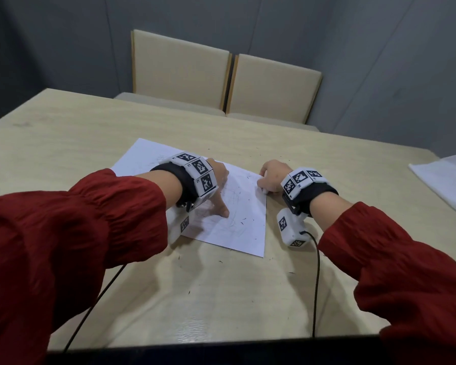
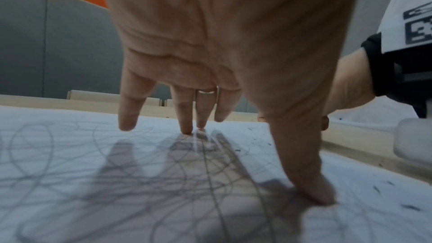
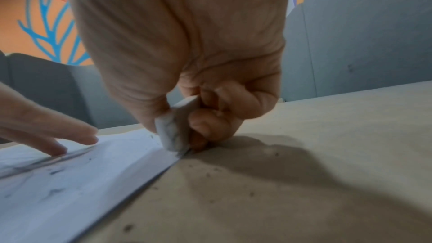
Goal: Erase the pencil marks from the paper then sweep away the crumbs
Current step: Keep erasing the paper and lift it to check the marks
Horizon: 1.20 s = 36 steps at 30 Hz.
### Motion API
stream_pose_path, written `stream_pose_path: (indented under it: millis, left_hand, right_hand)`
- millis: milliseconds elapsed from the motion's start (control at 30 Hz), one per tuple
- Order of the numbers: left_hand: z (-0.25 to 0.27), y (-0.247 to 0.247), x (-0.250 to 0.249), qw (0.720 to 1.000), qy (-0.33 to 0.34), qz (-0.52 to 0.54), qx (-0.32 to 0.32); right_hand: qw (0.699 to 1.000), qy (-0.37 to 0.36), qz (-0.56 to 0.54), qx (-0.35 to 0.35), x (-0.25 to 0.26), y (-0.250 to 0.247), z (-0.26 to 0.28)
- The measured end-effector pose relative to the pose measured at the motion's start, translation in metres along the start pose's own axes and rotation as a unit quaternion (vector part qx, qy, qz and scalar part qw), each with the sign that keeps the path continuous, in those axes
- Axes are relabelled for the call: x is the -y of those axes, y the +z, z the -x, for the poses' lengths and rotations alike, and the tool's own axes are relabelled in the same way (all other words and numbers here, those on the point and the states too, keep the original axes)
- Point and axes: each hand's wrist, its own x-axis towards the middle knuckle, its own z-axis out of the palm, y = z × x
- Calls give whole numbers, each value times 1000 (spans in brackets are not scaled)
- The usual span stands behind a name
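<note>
The left hand [image 1: 217, 180] lies spread and flat-fingered on the white sheet of paper covered in grey pencil scribbles [image 1: 237, 227], thumb [image 2: 311, 182] and fingertips [image 2: 185, 127] pressing it to the pale wooden table [image 1: 221, 299]. Dark eraser crumbs [image 1: 244, 219] lie scattered just right of the thumb (some also past the sheet's edge). At the paper's right edge, the right hand [image 1: 273, 176] pinches a small white smudged eraser [image 3: 174, 132], apparently touching the sheet's border, though blur obscures the contact.

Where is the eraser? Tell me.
The eraser is pinched in the right hand, touching the paper's right edge, across from the left hand.
</note>
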Motion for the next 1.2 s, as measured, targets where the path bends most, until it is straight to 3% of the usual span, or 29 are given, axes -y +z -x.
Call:
stream_pose_path:
  millis: [133, 233, 400, 533, 600, 700, 800, 900, 1033, 1200]
  left_hand:
    - [5, -9, 7, 998, -4, 38, -48]
    - [16, -28, 16, 984, -2, 104, -145]
    - [35, -73, 33, 898, 28, 214, -383]
    - [52, -112, 37, 846, 74, 206, -486]
    - [59, -125, 34, 862, 68, 150, -480]
    - [70, -133, 23, 911, 28, 70, -405]
    - [68, -130, 19, 920, 9, 122, -372]
    - [62, -128, 27, 871, 32, 257, -417]
    - [63, -133, 43, 797, 43, 402, -449]
    - [61, -139, 73, 731, 35, 468, -495]
  right_hand:
    - [997, -31, -17, -67, -1, -10, 7]
    - [988, -49, -49, -141, 5, -30, 17]
    - [951, -66, -78, -292, 19, -81, 47]
    - [939, -79, -68, -329, 24, -108, 67]
    - [938, -87, -46, -333, 25, -113, 75]
    - [932, -117, -32, -340, 29, -114, 86]
    - [926, -144, -67, -344, 35, -116, 92]
    - [916, -166, -136, -340, 37, -124, 94]
    - [896, -130, -223, -362, 27, -129, 85]
    - [872, -82, -358, -324, 7, -115, 55]
